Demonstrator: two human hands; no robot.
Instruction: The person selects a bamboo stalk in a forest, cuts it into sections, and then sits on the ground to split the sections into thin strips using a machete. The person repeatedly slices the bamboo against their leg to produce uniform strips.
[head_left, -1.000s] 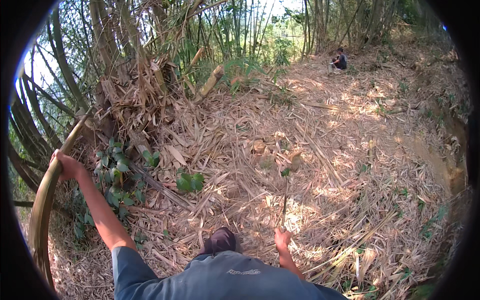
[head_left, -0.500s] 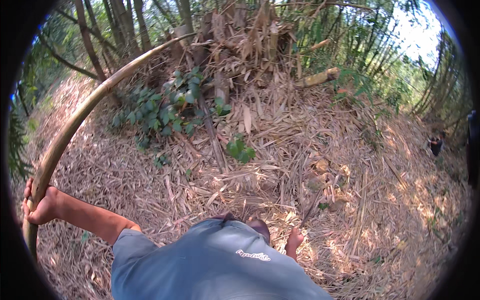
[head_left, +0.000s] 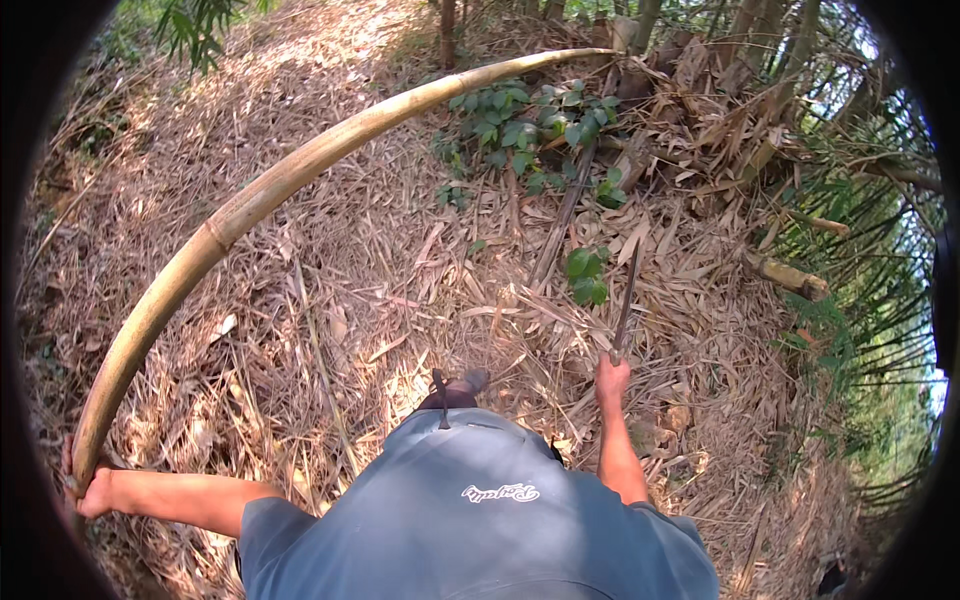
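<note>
My left hand is closed around the lower part of a long bamboo pole at the far left. The yellow-brown pole looks curved in this view and runs up and away to the right, its thin far end near the bamboo clump. In my right hand, held out ahead of my body, is a machete with a long, narrow, dark blade pointing forward. The hand hides most of its handle. The blade is apart from the pole, over the dry leaves.
Dry bamboo leaves cover the sloping ground. A green leafy plant grows ahead, beside a fallen stick. At the right, a cut bamboo stump juts out of the clump. Standing bamboo stems rise at the far right.
My view has turned left and downward, so the clump sits farther right. My right hand has come up and forward, bringing the machete into clear view. My left hand still grips the pole.
</note>
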